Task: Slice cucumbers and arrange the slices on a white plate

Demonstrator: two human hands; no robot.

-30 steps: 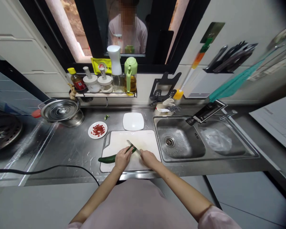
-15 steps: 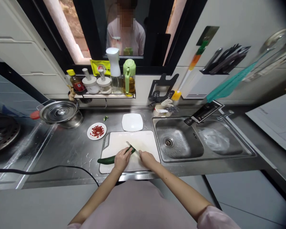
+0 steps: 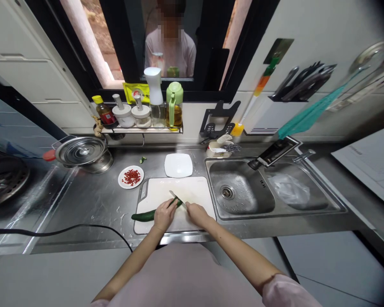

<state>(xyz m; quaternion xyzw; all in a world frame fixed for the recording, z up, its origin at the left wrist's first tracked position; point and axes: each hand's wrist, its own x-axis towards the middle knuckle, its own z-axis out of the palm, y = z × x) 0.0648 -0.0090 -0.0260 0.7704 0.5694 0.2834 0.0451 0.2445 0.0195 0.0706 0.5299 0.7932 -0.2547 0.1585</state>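
Note:
A dark green cucumber (image 3: 143, 215) lies across the front of a white cutting board (image 3: 195, 190). My left hand (image 3: 164, 213) is curled over the cucumber's right part and holds it down. My right hand (image 3: 196, 212) is closed round the handle of a knife (image 3: 176, 197), whose blade meets the cucumber's right end just past my left fingertips.
A small plate of chopped red chilli (image 3: 131, 176) and an empty white square plate (image 3: 178, 165) sit behind the board. A steel sink (image 3: 243, 192) lies to the right, a lidded pot (image 3: 81, 150) to the left, a black cable (image 3: 60, 231) runs along the front edge. A person stands behind the window (image 3: 170, 47).
Both hands, the knife and the cucumber stay in the same place on the board; only the camera view has shifted slightly.

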